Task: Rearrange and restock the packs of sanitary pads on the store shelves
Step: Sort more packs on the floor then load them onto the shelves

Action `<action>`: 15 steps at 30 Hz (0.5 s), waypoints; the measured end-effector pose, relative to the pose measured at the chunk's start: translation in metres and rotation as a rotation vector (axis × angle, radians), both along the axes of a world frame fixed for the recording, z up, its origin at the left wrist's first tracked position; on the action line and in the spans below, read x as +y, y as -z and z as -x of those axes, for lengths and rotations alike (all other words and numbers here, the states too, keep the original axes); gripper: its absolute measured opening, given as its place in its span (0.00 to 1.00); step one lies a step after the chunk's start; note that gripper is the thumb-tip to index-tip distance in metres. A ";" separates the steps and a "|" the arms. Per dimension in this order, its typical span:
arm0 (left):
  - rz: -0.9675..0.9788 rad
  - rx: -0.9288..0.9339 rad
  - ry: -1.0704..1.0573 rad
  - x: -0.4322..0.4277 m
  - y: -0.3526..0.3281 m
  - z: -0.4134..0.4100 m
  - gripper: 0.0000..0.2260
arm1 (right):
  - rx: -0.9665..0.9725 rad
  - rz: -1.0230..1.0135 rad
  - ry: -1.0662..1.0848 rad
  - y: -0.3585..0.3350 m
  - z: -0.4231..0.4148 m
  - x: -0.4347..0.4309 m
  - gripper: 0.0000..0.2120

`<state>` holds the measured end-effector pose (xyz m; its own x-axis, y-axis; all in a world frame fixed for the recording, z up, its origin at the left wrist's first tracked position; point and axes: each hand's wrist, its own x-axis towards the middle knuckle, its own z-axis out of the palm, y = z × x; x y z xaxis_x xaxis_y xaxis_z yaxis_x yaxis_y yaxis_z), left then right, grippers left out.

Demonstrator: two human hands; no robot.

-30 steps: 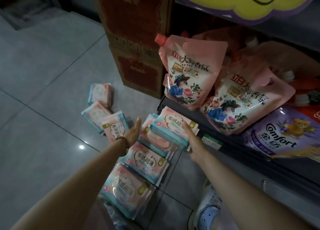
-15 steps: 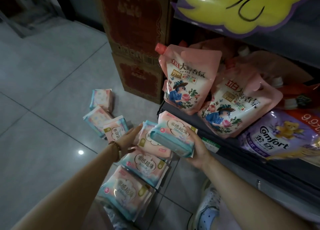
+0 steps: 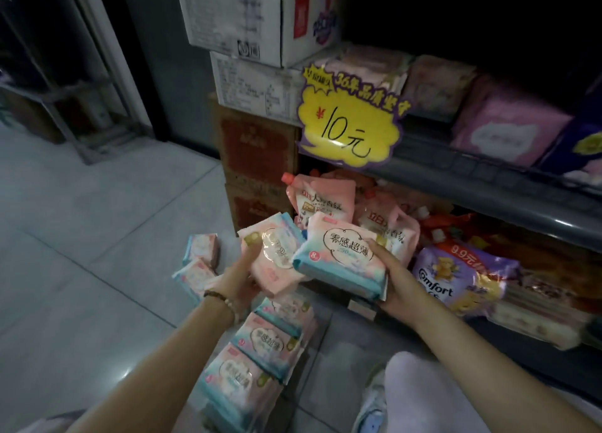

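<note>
Obs.: left hand [image 3: 239, 279] now grips a soft pink-and-blue plastic pack of pads [image 3: 275, 253], fingers curled under it and thumb at its near left corner. A second ago that hand was flat and empty, reaching over the floor pile. The pack has come up off the pile.

Right hand [image 3: 395, 281] holds a second pink-and-blue pack with a white cloud label [image 3: 338, 260], thumb on top and fingers underneath. Grip unchanged, but the pack is higher than before. The two packs overlap at centre, the right one in front.

Remaining stock: a row of matching packs on the grey tiled floor [image 3: 260, 354], near, below the hands; small pink packs [image 3: 200, 258] further left.

View has tilted up: the grey metal upper shelf [image 3: 488, 180], far right, now shows, with pink packs [image 3: 508, 136] on it behind a yellow price sign [image 3: 351, 120]. Pink detergent pouches [image 3: 321, 201] sit on the shelf beneath.

Judgement: pickup done, one pack per hand; next is probably placing them on the upper shelf. Most of the stock is still on the floor.
</note>
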<state>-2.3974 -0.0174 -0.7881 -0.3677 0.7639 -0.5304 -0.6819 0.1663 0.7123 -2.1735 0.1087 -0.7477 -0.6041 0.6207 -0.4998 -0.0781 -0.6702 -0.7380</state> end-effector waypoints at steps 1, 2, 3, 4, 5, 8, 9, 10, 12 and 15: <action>0.002 0.041 0.025 -0.003 -0.013 0.001 0.20 | -0.021 -0.019 0.034 -0.012 -0.009 0.003 0.15; 0.014 0.094 0.054 -0.005 -0.027 0.002 0.20 | -0.061 -0.053 0.063 -0.023 -0.020 0.006 0.13; 0.031 0.159 0.089 -0.007 -0.040 0.004 0.20 | -0.103 -0.103 0.096 -0.031 -0.033 0.009 0.12; 0.040 0.224 0.137 -0.008 -0.052 0.003 0.21 | -0.146 -0.170 0.123 -0.034 -0.046 0.013 0.14; 0.048 0.294 0.199 -0.009 -0.065 0.000 0.20 | -0.196 -0.231 0.134 -0.036 -0.059 0.015 0.19; 0.043 0.516 0.465 -0.004 -0.101 -0.021 0.14 | -0.314 -0.356 0.088 -0.034 -0.086 0.010 0.28; 0.047 0.605 0.553 -0.001 -0.112 -0.031 0.14 | -0.294 -0.366 0.038 -0.036 -0.088 0.005 0.28; 0.047 0.692 0.623 0.004 -0.121 -0.040 0.17 | -0.261 -0.368 -0.019 -0.036 -0.087 0.000 0.28; 0.067 0.802 0.726 0.013 -0.136 -0.057 0.24 | -0.241 -0.358 -0.084 -0.042 -0.080 -0.008 0.28; 0.102 0.818 0.788 0.022 -0.149 -0.078 0.24 | -0.255 -0.336 -0.103 -0.050 -0.075 -0.013 0.28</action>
<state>-2.3196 0.0049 -0.6394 -0.0691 0.9024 -0.4253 0.3006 0.4253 0.8537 -2.0984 0.0952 -0.6976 -0.5545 0.7177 -0.4212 0.1895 -0.3839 -0.9037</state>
